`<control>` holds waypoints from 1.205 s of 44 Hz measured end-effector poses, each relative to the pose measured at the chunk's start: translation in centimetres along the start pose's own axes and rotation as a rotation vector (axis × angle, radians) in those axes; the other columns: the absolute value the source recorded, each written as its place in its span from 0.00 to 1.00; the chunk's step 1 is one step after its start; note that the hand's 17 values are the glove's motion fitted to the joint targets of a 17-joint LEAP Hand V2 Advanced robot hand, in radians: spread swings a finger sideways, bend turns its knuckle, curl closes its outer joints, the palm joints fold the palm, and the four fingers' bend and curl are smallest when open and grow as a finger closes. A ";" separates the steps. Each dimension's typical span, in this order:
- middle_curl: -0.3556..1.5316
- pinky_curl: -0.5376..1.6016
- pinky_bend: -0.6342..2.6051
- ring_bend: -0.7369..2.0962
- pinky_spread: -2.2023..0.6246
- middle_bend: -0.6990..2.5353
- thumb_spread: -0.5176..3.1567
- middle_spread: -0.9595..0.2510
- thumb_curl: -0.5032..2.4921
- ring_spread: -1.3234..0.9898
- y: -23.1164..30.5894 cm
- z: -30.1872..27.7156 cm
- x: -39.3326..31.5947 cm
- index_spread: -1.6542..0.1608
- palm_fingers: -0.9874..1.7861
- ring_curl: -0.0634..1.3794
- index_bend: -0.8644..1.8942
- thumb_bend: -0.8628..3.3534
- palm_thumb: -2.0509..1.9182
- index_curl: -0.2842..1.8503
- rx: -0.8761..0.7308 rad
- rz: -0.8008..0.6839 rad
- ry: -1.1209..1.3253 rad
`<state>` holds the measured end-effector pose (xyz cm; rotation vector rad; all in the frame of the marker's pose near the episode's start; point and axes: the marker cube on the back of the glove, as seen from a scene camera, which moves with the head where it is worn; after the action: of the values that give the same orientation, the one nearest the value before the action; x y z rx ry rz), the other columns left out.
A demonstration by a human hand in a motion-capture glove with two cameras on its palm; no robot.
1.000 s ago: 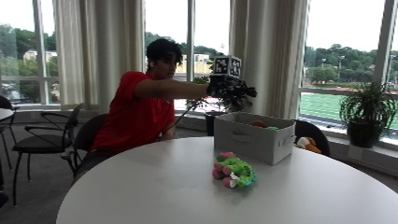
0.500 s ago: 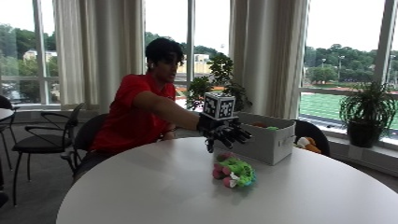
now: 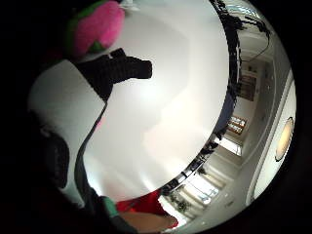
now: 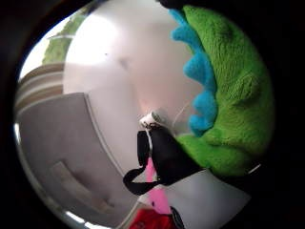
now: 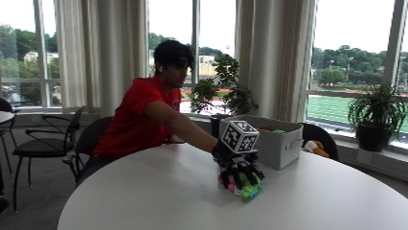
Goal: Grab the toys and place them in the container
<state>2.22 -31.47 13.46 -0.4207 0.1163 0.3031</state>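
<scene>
Since a moment ago the right hand (image 5: 239,170) has dropped from beside the box (image 5: 271,141) onto the toys (image 5: 245,188) on the bench (image 5: 146,201), grip grasping the green one (image 4: 228,95); the pink one (image 3: 95,27) could be left behind.

Round white table (image 5: 146,196) w/ grey container (image 5: 271,143) & green-pink plush toys (image 5: 245,184) on it.

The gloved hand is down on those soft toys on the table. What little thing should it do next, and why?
Probably curl the fingers round the green plush toy and lift it. The gloved right hand sits on top of the toy pile on the white table, with the green toy close against the palm, though a finished grip isn't visible. The grey container stands just behind, apparently a short carry away.
</scene>
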 end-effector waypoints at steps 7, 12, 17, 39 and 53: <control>0.27 0.42 0.66 0.49 0.73 0.25 0.46 0.76 0.29 0.58 0.3 -0.3 0.3 0.69 0.41 0.31 0.35 0.21 0.54 0.19 -0.080 -0.037 -0.008; 0.27 0.42 0.66 0.54 0.68 0.26 0.48 0.72 0.29 0.54 0.6 0.1 0.6 0.68 0.44 0.34 0.37 0.22 0.56 0.20 -0.034 -0.044 -0.085; 0.27 0.41 0.64 0.55 0.65 0.26 0.51 0.65 0.30 0.49 1.5 0.7 0.7 0.67 0.55 0.35 0.43 0.24 0.60 0.23 0.158 -0.033 -0.109; 0.41 0.41 0.51 0.63 0.62 0.44 0.34 0.47 0.41 0.40 8.7 -7.6 2.6 0.67 0.79 0.41 0.55 0.27 0.69 0.34 0.457 -0.069 -0.156; 0.45 0.44 0.51 0.65 0.61 0.47 0.27 0.47 0.47 0.40 16.1 -18.0 -1.6 0.66 0.77 0.42 0.55 0.28 0.69 0.39 0.607 -0.177 -0.149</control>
<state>-5.25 -25.47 -8.81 0.1941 0.0214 0.1126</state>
